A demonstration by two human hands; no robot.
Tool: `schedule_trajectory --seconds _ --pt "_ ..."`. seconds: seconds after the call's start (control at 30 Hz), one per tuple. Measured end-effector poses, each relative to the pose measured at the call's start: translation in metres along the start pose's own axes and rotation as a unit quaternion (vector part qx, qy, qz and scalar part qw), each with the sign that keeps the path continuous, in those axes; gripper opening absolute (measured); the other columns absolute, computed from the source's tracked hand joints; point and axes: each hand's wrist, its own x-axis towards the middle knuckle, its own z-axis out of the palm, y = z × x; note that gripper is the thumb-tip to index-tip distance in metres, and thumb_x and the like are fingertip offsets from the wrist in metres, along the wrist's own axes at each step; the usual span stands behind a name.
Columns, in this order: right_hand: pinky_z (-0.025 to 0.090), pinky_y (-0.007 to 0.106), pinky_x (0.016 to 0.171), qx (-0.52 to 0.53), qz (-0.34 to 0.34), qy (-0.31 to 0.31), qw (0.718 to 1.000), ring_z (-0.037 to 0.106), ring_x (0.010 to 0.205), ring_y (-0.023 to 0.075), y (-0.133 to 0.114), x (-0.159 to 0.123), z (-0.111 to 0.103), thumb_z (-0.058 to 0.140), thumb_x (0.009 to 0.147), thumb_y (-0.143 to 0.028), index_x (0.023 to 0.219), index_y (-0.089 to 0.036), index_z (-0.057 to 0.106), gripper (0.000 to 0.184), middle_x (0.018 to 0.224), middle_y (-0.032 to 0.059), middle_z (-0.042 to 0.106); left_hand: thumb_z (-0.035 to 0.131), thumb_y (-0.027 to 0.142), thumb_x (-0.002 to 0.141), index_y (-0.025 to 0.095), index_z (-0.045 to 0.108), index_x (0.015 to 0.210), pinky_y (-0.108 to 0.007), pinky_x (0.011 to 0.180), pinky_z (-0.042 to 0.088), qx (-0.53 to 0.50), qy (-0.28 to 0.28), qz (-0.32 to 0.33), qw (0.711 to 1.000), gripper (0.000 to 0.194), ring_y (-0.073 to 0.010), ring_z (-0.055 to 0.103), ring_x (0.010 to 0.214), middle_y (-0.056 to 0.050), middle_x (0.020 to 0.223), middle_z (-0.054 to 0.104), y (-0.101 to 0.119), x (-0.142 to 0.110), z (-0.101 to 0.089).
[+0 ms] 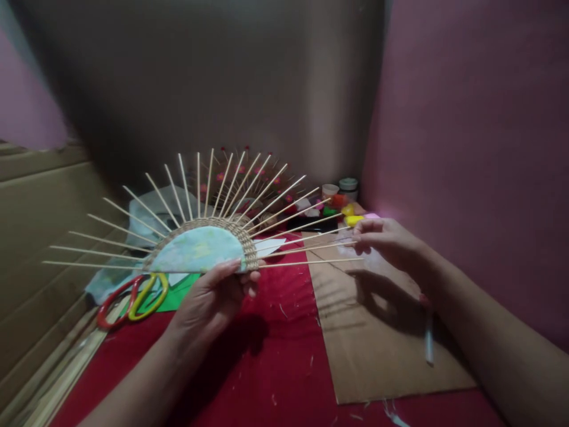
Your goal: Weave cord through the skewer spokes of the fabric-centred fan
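My left hand (222,296) grips the lower right corner of a half-round fan (200,249), thumb on its front. The fan has a pale blue-green cloth face and a woven twine band (249,246) along its curved edge. Thin wooden sticks (160,193) spread out from the band like rays. At the right-hand stick tips is my right hand (377,240), its thumb and fingers pinched together. One stick's end meets these fingertips. Whether they hold that stick or a fine strand I cannot make out.
Scissors (116,303) with red and yellow handles lie left on green material (178,295). Brown cardboard (368,356) rests on the red cloth (275,356), with a whitish stick (429,338) near my right forearm. Behind stand a second fan with red tips, small tubs (348,187) and yellow pieces (354,220).
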Motion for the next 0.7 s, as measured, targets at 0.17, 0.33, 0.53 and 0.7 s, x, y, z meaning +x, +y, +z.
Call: schedule_trajectory --seconds 0.17,0.33,0.53,0.7 --pt "0.036 0.026 0.056 0.029 -0.013 0.024 0.999 0.05 0.051 0.0107 -0.004 -0.001 0.001 0.067 0.06 -0.018 0.055 -0.017 0.059 0.009 0.049 -0.002 0.055 0.059 0.006 0.064 0.01 0.062 0.063 -0.026 0.045 0.048 0.024 0.012 -0.002 1.0 0.005 -0.0178 0.06 0.055 -0.006 0.061 0.064 0.0 0.002 0.002" --pt "0.04 0.027 0.061 0.066 -0.014 0.051 0.996 0.051 0.053 0.0117 0.001 0.002 0.003 0.065 0.061 -0.018 0.058 -0.017 0.058 0.007 0.05 -0.0015 0.055 0.06 0.007 0.062 0.01 0.062 0.063 -0.026 0.043 0.047 0.032 0.0 -0.017 0.999 0.004 -0.0183 0.06 0.053 -0.007 0.06 0.064 0.002 0.0 0.003" --pt "0.042 0.027 0.061 0.088 0.056 0.045 0.994 0.052 0.055 0.0114 0.002 0.0 0.017 0.066 0.061 -0.023 0.061 -0.016 0.057 0.012 0.055 -0.0017 0.054 0.062 0.009 0.06 0.011 0.063 0.06 -0.025 0.039 0.047 0.001 -0.017 -0.031 0.999 0.002 -0.0173 0.058 0.048 -0.006 0.054 0.063 0.004 -0.005 0.003" --pt "0.041 0.031 0.054 -0.041 0.02 0.0 0.999 0.05 0.053 0.0141 0.005 -0.011 0.045 0.058 0.068 -0.022 0.055 -0.019 0.055 0.013 0.052 0.0004 0.051 0.065 0.015 0.062 0.009 0.065 0.066 -0.025 0.043 0.049 -0.045 -0.063 -0.096 0.992 0.007 -0.0157 0.058 0.051 -0.008 0.061 0.066 -0.008 -0.016 0.004"
